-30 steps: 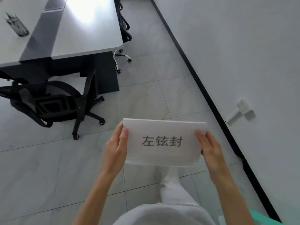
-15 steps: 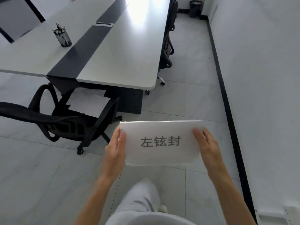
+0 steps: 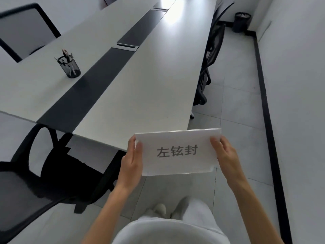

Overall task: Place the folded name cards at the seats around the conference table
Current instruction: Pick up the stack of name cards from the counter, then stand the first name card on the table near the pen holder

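Note:
I hold a stack of white folded name cards (image 3: 177,152) in both hands at waist height; the top card shows three printed grey characters. My left hand (image 3: 131,162) grips the stack's left edge, thumb on top. My right hand (image 3: 224,152) grips the right edge. The stack hovers just off the near right corner of the long white conference table (image 3: 144,81), which has a dark strip down its middle. No card stands on the table in view.
A black mesh pen holder (image 3: 69,66) stands on the table's left half. One black office chair (image 3: 44,173) sits at the near end, another (image 3: 209,64) along the right side. A dark bin (image 3: 242,22) stands in the far corner. A wall runs on the right.
The view has swung up and forward toward the table, which now fills more of the frame. The card stack stays held in both hands, now near the table's corner.

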